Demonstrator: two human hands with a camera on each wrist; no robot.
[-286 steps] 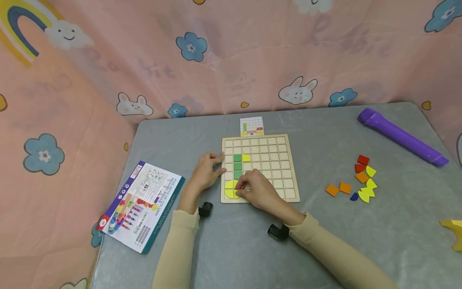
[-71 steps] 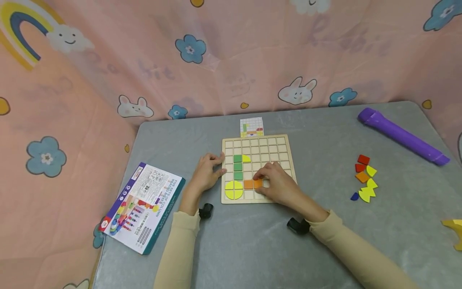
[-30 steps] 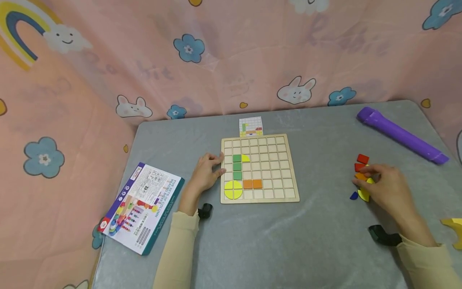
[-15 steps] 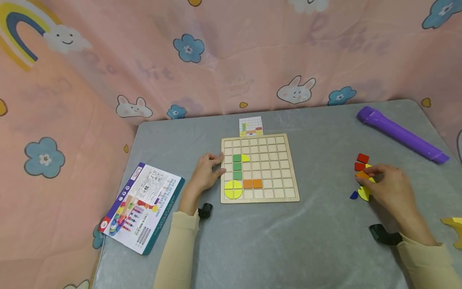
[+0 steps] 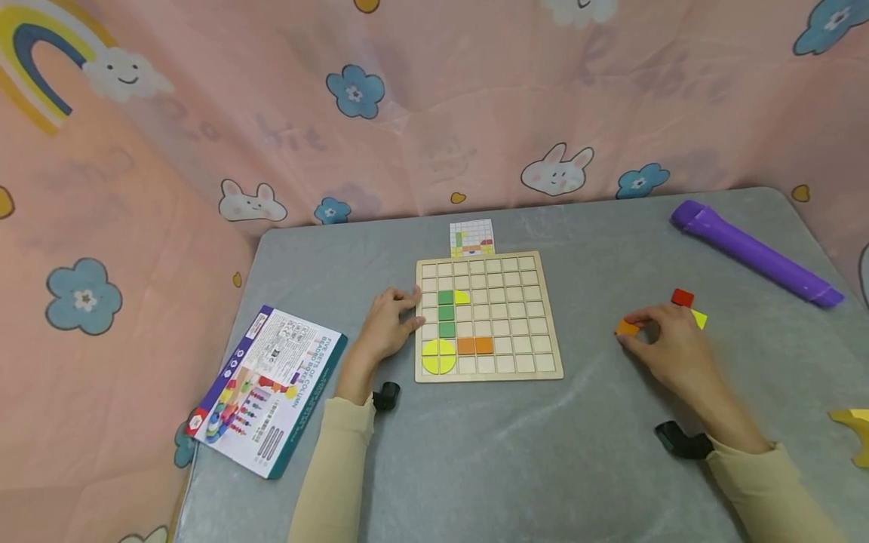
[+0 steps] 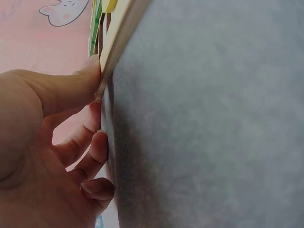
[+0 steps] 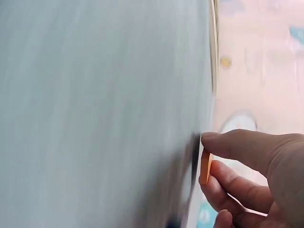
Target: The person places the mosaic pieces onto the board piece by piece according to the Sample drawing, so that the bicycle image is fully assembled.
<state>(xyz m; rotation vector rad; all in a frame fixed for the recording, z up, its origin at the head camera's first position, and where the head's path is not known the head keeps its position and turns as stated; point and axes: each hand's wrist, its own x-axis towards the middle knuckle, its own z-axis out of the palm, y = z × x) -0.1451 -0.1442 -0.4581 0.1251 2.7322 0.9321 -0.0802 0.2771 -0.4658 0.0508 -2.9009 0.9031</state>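
In the head view a square wooden grid board (image 5: 517, 310) lies at the middle of the table. Green square tiles (image 5: 446, 313), a yellow quarter-circle (image 5: 462, 297), a yellow disc of quarter pieces (image 5: 439, 357) and two orange tiles (image 5: 466, 345) sit in its cells. My left hand (image 5: 388, 324) touches the board's left edge with thumb and fingertips spread along it. Right of the board, my right hand (image 5: 679, 354) pinches an orange square tile (image 7: 205, 167) between thumb and fingers. Behind that hand, a red tile (image 5: 683, 297) and a yellow piece (image 5: 698, 320) show; other loose pieces are hidden.
A card with a coloured grid pattern (image 5: 471, 235) lies at the board's far edge. On the left is a printed box (image 5: 271, 388). A purple tube-like object (image 5: 756, 255) lies at the far right, and part of a yellow block (image 5: 854, 434) shows at the right edge.
Two orange tiles have gone onto the board. My right hand has since gone to the loose pieces, picked up another orange tile and moved left with it. My left hand stays at the board's edge.
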